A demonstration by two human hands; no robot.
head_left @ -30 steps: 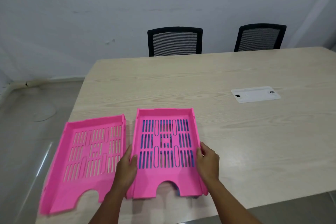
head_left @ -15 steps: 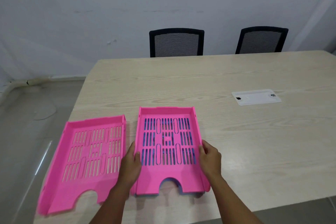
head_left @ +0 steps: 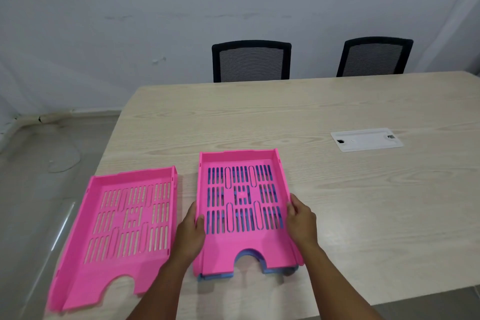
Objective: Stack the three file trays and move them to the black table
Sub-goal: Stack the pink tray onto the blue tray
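A pink file tray [head_left: 241, 244] lies nested on top of a blue file tray [head_left: 217, 277], whose edge shows at the front and through the slots. My left hand [head_left: 191, 231] grips the pink tray's left wall and my right hand [head_left: 301, 221] grips its right wall. A second pink file tray [head_left: 122, 231] lies alone to the left, tilted a little, its front left corner reaching past the wooden table [head_left: 337, 189] edge. No black table is in view.
A white cable-port cover [head_left: 366, 139] is set into the tabletop at the right. Two black mesh chairs [head_left: 250, 61] [head_left: 374, 57] stand at the far side against the wall. Grey floor lies to the left of the table.
The pink tray in my hands has settled lower onto the blue tray and shifted slightly away from me. The left pink tray has not moved.
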